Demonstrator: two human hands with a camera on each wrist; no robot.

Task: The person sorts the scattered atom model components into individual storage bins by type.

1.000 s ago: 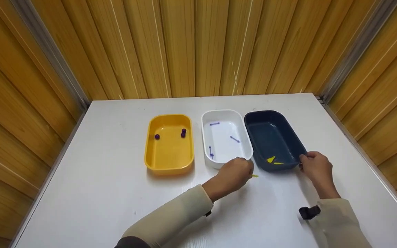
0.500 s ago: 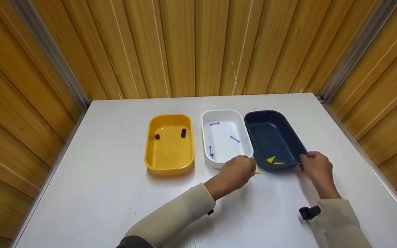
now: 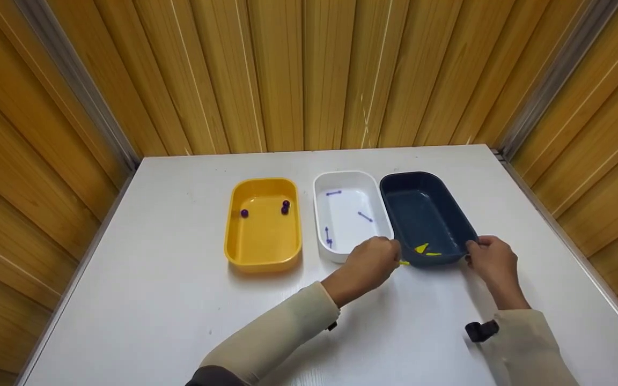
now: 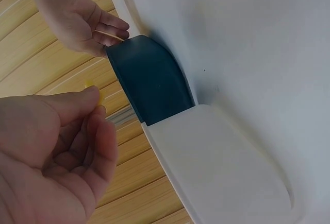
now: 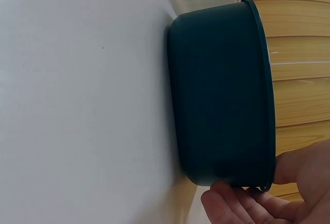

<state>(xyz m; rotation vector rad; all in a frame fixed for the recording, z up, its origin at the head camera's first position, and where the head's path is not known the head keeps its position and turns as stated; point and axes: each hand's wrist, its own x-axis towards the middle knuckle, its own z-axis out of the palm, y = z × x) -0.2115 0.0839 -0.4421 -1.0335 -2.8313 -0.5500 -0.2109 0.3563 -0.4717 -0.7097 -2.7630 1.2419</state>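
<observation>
My left hand (image 3: pixel 370 265) pinches a small yellow piece (image 3: pixel 404 263) between thumb and forefinger, close to the near left corner of a dark blue tub (image 3: pixel 424 209). In the left wrist view only a bit of the yellow piece (image 4: pixel 88 84) shows past the fingertips; its kind is hidden. My right hand (image 3: pixel 494 268) grips the tub's near right corner, thumb on the rim and fingers against the outer wall in the right wrist view. Two small yellow pieces (image 3: pixel 421 248) lie at the near end inside the tub.
A white tub (image 3: pixel 354 214) with several purple sticks (image 3: pixel 365 216) stands directly left of the dark blue one. Farther left is a yellow-orange tub (image 3: pixel 263 241) holding three purple balls (image 3: pixel 244 213). Wood-panelled walls (image 3: pixel 309 75) enclose the white table (image 3: pixel 180 257).
My left hand has moved slightly right and away from me, carrying the yellow piece toward the dark blue tub. My right hand stays at the tub's corner.
</observation>
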